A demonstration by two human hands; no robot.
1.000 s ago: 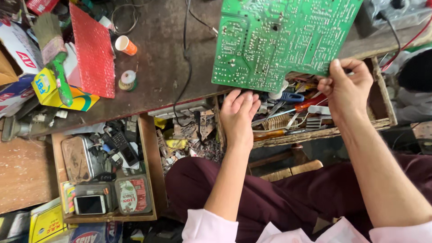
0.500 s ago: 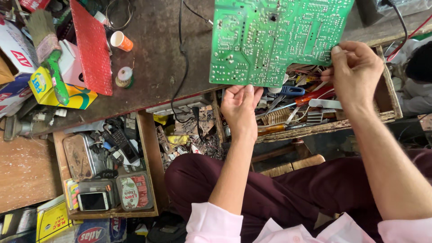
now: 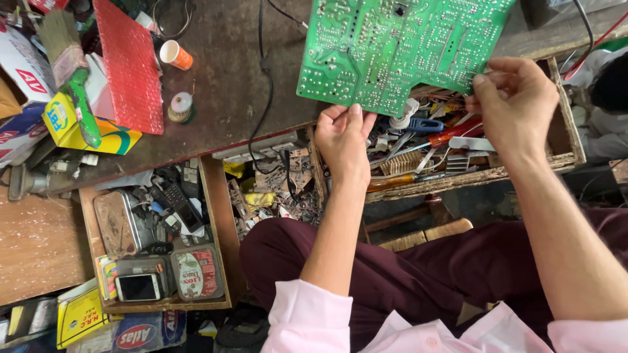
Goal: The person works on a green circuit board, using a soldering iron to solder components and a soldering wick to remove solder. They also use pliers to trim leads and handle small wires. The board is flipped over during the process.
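Above the open drawer [image 3: 562,140] we hold the green circuit board [image 3: 399,49] solder-side up — left hand [image 3: 341,140] and right hand [image 3: 517,104] pinching its near edge — inspection under way; steady support needed next.

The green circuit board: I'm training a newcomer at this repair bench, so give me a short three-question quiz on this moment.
1. True or false: both hands hold the green circuit board.
2. Which hand grips the board's right edge?
3. What lies in the open drawer under the board? A) hand tools B) fruit C) folded cloth

Key: 1 true; 2 the right hand, while the left hand supports the lower edge; 3 A.
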